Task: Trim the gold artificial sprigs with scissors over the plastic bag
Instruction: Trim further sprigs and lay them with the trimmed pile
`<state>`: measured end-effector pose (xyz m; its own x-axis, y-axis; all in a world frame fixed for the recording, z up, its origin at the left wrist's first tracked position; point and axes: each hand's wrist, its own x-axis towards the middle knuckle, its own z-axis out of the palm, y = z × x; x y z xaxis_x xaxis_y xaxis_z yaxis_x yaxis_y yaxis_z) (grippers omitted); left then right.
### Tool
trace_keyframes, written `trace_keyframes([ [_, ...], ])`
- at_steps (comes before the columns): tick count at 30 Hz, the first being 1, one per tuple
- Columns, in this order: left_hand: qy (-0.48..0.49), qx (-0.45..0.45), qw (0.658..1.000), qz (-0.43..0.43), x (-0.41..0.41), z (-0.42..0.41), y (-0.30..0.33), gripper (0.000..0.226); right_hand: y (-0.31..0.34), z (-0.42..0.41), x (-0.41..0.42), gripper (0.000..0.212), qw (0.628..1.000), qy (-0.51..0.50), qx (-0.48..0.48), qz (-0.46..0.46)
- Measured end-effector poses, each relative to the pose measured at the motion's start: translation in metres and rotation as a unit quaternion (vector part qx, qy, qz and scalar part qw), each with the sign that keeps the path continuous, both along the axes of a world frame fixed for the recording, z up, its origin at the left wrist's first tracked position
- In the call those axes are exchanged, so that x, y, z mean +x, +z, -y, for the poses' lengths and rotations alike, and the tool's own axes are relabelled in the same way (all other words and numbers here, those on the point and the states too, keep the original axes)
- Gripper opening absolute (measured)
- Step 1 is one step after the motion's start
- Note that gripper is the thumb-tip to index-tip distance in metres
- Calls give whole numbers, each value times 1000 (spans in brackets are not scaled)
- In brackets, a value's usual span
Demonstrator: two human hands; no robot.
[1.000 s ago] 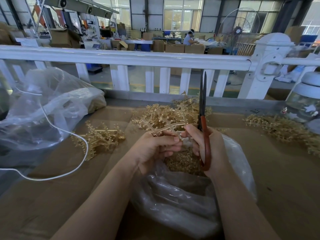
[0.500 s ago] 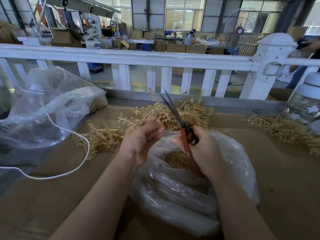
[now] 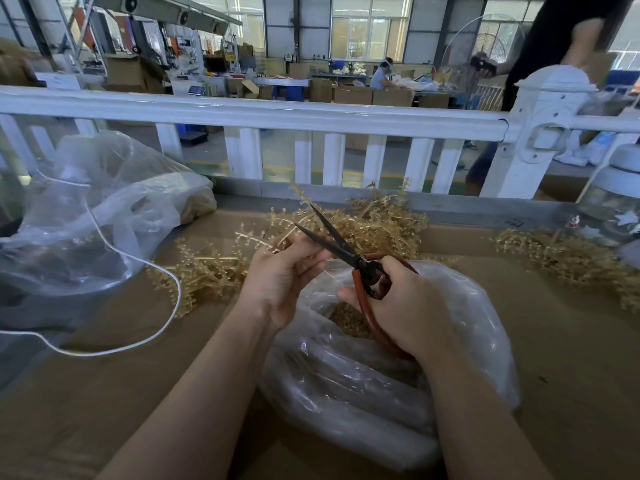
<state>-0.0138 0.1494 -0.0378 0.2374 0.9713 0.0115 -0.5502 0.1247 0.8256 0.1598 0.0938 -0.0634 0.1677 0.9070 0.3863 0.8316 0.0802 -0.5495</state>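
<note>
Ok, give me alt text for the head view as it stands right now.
A person's right hand grips red-handled scissors, blades open, at a gold sprig held by the left hand, above an open plastic bag holding gold trimmings. More gold sprigs lie piled on the brown table before a white fence.

place: factory floor / packing workshop
hall: high windows (image 3: 367,32), steel frame, ducting (image 3: 166,8) overhead
stock: cartons (image 3: 374,97) stacked along benches, worker (image 3: 381,76) at far table
cooling: big fan (image 3: 498,46)
bench: cardboard-topped (image 3: 104,393), white railing (image 3: 277,114), sprig piles (image 3: 377,223), plastic bags (image 3: 104,202)
</note>
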Motion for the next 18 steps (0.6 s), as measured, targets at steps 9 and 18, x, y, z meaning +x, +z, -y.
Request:
trace_keyframes([
  [9, 10, 51, 998, -23, -3, 0, 0, 26, 0, 0, 1, 56, 1000, 5, 2, 11],
  [18, 27, 67, 996, -53, -5, -1, -1, 25, 1, 2, 0, 59, 1000, -1, 13, 21],
])
